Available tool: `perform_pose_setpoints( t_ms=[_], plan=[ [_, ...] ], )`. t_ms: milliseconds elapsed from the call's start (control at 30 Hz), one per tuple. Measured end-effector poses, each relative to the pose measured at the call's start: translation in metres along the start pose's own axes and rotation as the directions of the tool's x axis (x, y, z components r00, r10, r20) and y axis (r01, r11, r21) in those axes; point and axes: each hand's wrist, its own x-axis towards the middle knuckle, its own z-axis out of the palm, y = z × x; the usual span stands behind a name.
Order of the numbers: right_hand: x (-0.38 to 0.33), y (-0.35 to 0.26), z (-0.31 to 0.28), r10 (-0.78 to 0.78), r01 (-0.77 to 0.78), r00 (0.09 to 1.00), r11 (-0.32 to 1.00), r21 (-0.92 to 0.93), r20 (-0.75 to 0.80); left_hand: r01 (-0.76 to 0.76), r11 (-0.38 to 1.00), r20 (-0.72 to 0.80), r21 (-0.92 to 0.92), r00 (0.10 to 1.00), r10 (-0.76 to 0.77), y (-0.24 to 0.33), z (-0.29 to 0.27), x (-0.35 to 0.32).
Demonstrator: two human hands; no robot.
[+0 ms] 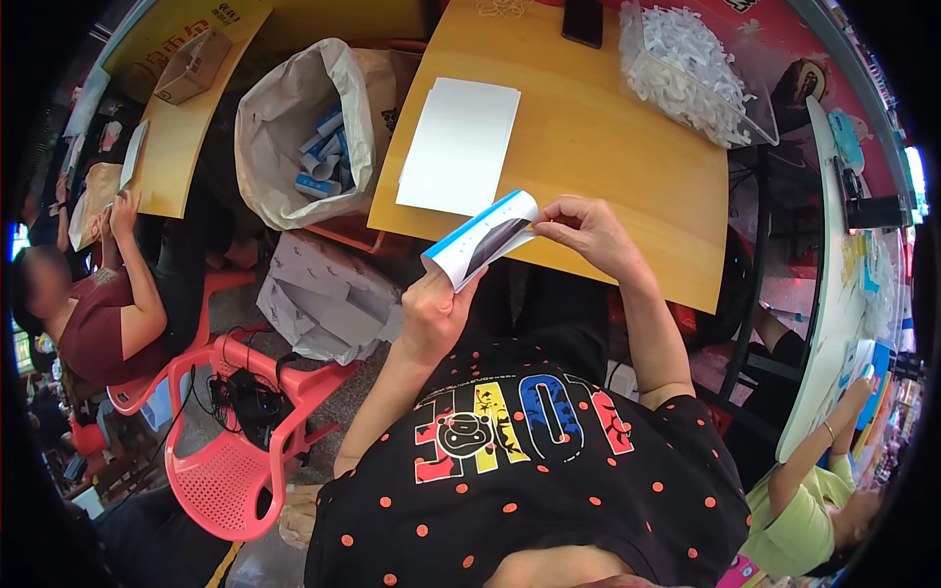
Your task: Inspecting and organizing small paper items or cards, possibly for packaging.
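Over the near edge of the wooden table I hold a curled printed sheet (480, 235), white with a blue stripe and a dark picture. My left hand (434, 312) is closed around its lower left end. At the sheet's right end, the fingertips of my right hand (588, 233) pinch the paper's edge; whether something small is also between them, I cannot tell. Just beyond the roll lies a stack of white sheets (459, 147), flat on the table (578, 108). Left of the table, an open white sack (270, 162) holds several blue-and-white paper rolls (323, 162).
A clear bin of white plastic pieces (686, 73) stands at the table's far right, near a dark phone (583, 22). Rubber bands (504, 8) lie at the far edge. A red chair (221, 480) with black cables stands left; co-workers sit on both sides.
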Motion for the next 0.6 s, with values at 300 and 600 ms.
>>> perform_pose_setpoints(
  t_ms=[300, 600],
  plan=[
    [0.003, 0.007, 0.000, 0.039, -0.018, 0.981, 0.993, -0.116, 0.188, -0.039, 0.999, 0.024, 0.018, 0.999, 0.039, -0.006, 0.000, -0.001],
    [-0.007, -0.002, 0.008, 0.077, -0.054, 0.992, 0.976, -0.212, 0.099, -0.169, 0.979, 0.074, 0.116, 0.984, 0.161, -0.014, -0.002, -0.006]
  ],
)
